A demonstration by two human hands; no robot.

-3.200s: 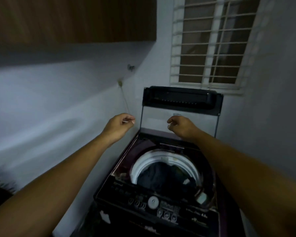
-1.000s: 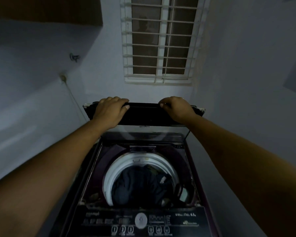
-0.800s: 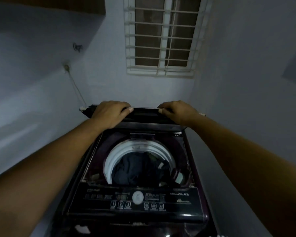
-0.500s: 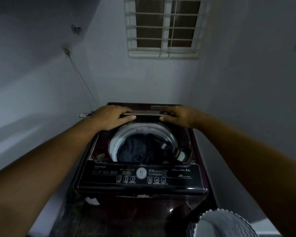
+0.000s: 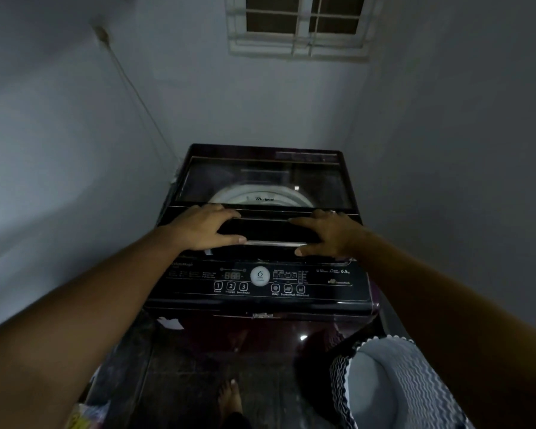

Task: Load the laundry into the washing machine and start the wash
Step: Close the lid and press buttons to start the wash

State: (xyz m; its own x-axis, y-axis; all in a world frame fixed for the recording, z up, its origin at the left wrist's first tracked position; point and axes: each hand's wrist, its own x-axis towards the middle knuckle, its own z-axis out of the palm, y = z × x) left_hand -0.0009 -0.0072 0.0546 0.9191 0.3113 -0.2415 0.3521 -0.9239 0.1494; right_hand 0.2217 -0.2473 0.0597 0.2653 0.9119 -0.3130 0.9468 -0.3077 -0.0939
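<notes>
Dark glass lid (image 5: 265, 187) lowered over our washing machine (image 5: 260, 283), white drum rim (image 5: 229, 195) visible beneath; our left hand (image 5: 203, 227) and right hand (image 5: 328, 233) spread-fingered, pressing its front edge.

The left hand (image 5: 206, 227) and right hand (image 5: 325, 232) are lying flat, fingers spread, on the front edge of the washing machine (image 5: 260, 308) lid (image 5: 265, 184), which is lying down. A white laundry basket (image 5: 393, 385) is standing at the machine's front right corner.

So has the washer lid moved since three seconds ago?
Yes. The lid has swung from upright down flat over the drum opening, its front edge by the control panel, both hands resting on it.
</notes>
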